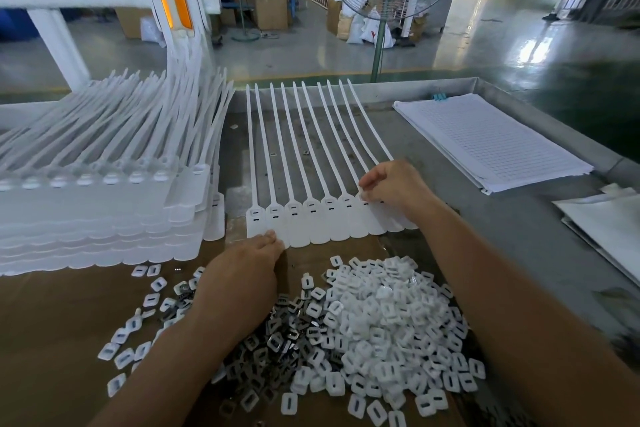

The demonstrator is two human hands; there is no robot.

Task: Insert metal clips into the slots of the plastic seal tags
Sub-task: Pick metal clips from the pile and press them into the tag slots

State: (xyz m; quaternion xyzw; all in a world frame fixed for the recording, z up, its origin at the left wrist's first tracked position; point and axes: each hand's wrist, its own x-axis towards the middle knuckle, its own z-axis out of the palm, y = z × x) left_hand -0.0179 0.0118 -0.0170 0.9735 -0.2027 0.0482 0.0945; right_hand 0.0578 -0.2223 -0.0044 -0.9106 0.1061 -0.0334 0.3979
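Pinching a small white piece [362,191] between thumb and fingertips, the right hand [391,187] sat at the slotted heads near the right end of the strip of seal tags [311,222], which lay flat on the tabletop [502,239] with its tails pointing far. The left hand [242,274] was well apart from it, straight fingers pressing the strip's near-left corner. The metal clips [277,340] lay loose in a near heap, touching a bigger pile of white plastic caps [388,319]. The likely trouble was a part seated crooked and jamming in its slot, the strip sliding if the left hand's pressure eased, or a wrong part drawn from the mingled piles.
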